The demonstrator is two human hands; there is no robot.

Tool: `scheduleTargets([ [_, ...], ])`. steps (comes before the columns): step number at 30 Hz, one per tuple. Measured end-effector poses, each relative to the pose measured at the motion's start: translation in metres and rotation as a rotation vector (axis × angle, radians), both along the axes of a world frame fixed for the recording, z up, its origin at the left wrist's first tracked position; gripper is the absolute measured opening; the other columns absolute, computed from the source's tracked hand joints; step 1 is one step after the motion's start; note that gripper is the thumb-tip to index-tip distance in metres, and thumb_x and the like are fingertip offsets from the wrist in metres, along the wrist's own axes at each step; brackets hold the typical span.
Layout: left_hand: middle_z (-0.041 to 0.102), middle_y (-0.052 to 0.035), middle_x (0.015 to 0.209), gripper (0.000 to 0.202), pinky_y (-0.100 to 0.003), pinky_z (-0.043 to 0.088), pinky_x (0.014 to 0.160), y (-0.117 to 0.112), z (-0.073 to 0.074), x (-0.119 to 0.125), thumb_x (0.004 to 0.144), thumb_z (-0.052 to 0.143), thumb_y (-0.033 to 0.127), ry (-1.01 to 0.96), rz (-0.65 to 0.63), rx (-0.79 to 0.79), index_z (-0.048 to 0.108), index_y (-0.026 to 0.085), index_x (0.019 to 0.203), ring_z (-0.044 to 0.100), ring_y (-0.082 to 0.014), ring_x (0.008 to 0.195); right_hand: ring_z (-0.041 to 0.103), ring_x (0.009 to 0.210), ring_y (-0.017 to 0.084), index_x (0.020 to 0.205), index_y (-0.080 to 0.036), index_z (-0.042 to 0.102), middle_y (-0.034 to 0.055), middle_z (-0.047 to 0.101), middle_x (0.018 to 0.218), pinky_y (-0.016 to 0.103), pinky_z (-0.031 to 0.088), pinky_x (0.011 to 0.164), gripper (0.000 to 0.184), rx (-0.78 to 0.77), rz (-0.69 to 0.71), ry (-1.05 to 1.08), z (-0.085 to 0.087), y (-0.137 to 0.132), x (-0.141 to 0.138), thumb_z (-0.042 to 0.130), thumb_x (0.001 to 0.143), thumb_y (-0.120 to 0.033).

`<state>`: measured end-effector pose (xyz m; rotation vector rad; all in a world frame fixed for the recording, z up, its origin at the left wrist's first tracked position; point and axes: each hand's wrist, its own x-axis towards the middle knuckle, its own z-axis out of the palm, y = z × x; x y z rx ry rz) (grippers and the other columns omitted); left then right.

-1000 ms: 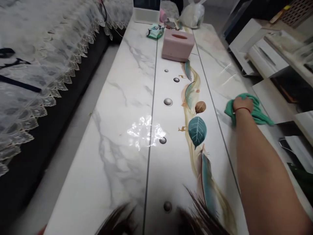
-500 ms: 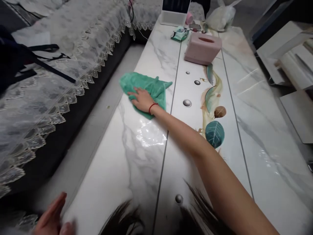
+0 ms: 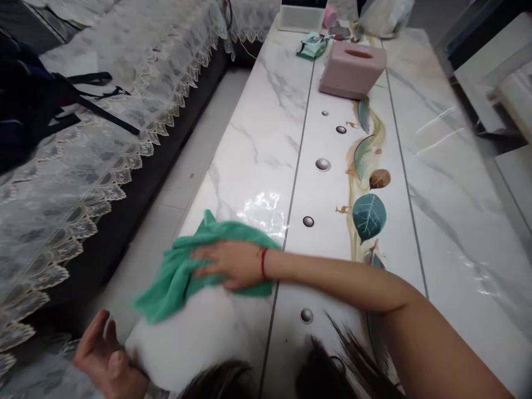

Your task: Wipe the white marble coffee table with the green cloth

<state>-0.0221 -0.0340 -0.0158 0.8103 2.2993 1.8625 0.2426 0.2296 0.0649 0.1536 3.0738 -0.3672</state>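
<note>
My right hand point(image 3: 230, 263), a red string bracelet at its wrist, lies flat with fingers spread on a green cloth point(image 3: 172, 271). Under the palm the cloth is bunched on the white marble-patterned table point(image 3: 245, 338), and its left end hangs past the table's left edge. Motion blurs the fingertips and the cloth. At the lower left, my left hand point(image 3: 110, 360) is beside the table edge, palm turned up, with loosely bent fingers apart and nothing in them.
Farther up the table stand a pink tissue box point(image 3: 353, 69), a green and white packet point(image 3: 311, 45) and a plastic bag point(image 3: 386, 16). Left of a floor gap is a lace-covered sofa point(image 3: 137, 83), with a dark strapped bag point(image 3: 29, 105) on it. Hair hangs into the lower view.
My right hand has swept the green cloth down the table toward me and leftward. A wet-looking shine shows where it passed. My left hand has turned and moved slightly right.
</note>
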Motion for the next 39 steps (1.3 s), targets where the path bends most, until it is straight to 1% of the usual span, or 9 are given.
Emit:
scheduleTargets([
  [3, 0.072, -0.0110, 0.144, 0.073, -0.085, 0.032, 0.145, 0.000, -0.001, 0.000, 0.052, 0.084, 0.066, 0.001, -0.006, -0.040, 0.062, 0.032, 0.113, 0.052, -0.0602, 0.166, 0.045, 0.180, 0.019, 0.175, -0.039, 0.067, -0.0098, 0.040, 0.194, 0.038, 0.040, 0.149, 0.078, -0.159, -0.459, -0.013, 0.010, 0.105, 0.037, 0.073, 0.098, -0.026],
  [7, 0.067, -0.0138, 0.153, 0.078, -0.084, 0.039, 0.142, 0.000, 0.001, 0.003, 0.053, 0.088, 0.047, -0.012, -0.050, -0.135, 0.059, 0.030, 0.123, 0.054, -0.0573, 0.165, 0.039, 0.182, 0.033, 0.182, -0.006, 0.053, 0.0220, 0.035, 0.196, 0.056, 0.029, 0.153, 0.072, -0.105, -0.986, -0.001, 0.019, 0.211, 0.105, 0.058, 0.110, -0.013],
  [12, 0.067, -0.0158, 0.150, 0.078, -0.089, 0.036, 0.140, 0.005, 0.001, 0.005, 0.051, 0.087, 0.041, -0.068, -0.035, -0.086, 0.058, 0.027, 0.123, 0.057, -0.0567, 0.160, 0.033, 0.184, 0.035, 0.183, -0.004, 0.048, 0.0258, 0.035, 0.195, 0.068, 0.020, 0.152, 0.073, -0.034, -1.251, 0.031, 0.008, 0.232, 0.147, 0.051, 0.110, -0.012],
  [17, 0.065, -0.0203, 0.150, 0.075, -0.087, 0.041, 0.137, 0.008, 0.000, 0.011, 0.058, 0.086, 0.039, -0.053, -0.048, -0.033, 0.055, 0.023, 0.125, 0.064, -0.0521, 0.151, 0.040, 0.180, 0.037, 0.178, -0.017, 0.061, 0.0179, 0.043, 0.193, 0.064, 0.027, 0.152, 0.073, -0.052, -1.005, 0.069, -0.010, 0.151, 0.135, 0.061, 0.105, -0.024],
  [23, 0.069, -0.0141, 0.132, 0.060, -0.071, 0.057, 0.125, 0.012, -0.007, 0.017, 0.064, 0.078, 0.033, -0.103, 0.023, 0.042, 0.056, 0.021, 0.119, 0.072, -0.0380, 0.129, 0.045, 0.177, 0.043, 0.174, -0.031, 0.069, 0.0144, 0.052, 0.188, 0.073, 0.037, 0.143, 0.079, -0.227, -0.304, 0.139, -0.019, -0.052, 0.116, 0.077, 0.096, -0.040],
  [26, 0.069, -0.0104, 0.123, 0.059, -0.065, 0.062, 0.117, 0.015, -0.016, 0.012, 0.058, 0.069, 0.038, -0.084, 0.055, 0.076, 0.055, 0.022, 0.113, 0.072, -0.0335, 0.119, 0.045, 0.178, 0.039, 0.172, -0.029, 0.072, 0.0147, 0.050, 0.189, 0.065, 0.038, 0.146, 0.079, -0.331, 0.013, 0.113, -0.022, -0.140, 0.120, 0.083, 0.094, -0.041],
  [29, 0.070, -0.0083, 0.119, 0.061, -0.061, 0.063, 0.112, 0.016, -0.021, 0.006, 0.054, 0.067, 0.042, -0.061, 0.054, 0.086, 0.055, 0.024, 0.111, 0.071, -0.0323, 0.116, 0.045, 0.180, 0.034, 0.171, -0.026, 0.072, 0.0135, 0.046, 0.192, 0.056, 0.035, 0.149, 0.075, -0.381, 0.104, 0.076, -0.028, -0.170, 0.132, 0.082, 0.097, -0.037],
  [34, 0.075, -0.0076, 0.116, 0.058, -0.065, 0.062, 0.110, 0.011, -0.020, 0.004, 0.053, 0.068, 0.041, -0.063, 0.054, 0.089, 0.058, 0.025, 0.108, 0.073, -0.0346, 0.116, 0.046, 0.178, 0.038, 0.170, -0.016, 0.071, 0.0185, 0.043, 0.192, 0.059, 0.044, 0.144, 0.075, -0.332, -0.044, 0.105, -0.030, -0.078, 0.148, 0.076, 0.096, -0.030],
  [39, 0.078, -0.0066, 0.114, 0.056, -0.066, 0.064, 0.105, 0.003, -0.021, -0.001, 0.050, 0.073, 0.040, -0.036, 0.089, 0.048, 0.061, 0.027, 0.103, 0.076, -0.0371, 0.114, 0.045, 0.177, 0.040, 0.178, -0.014, 0.062, 0.0182, 0.043, 0.193, 0.061, 0.039, 0.148, 0.080, -0.155, -0.752, 0.026, -0.007, 0.099, 0.171, 0.071, 0.098, -0.016],
])
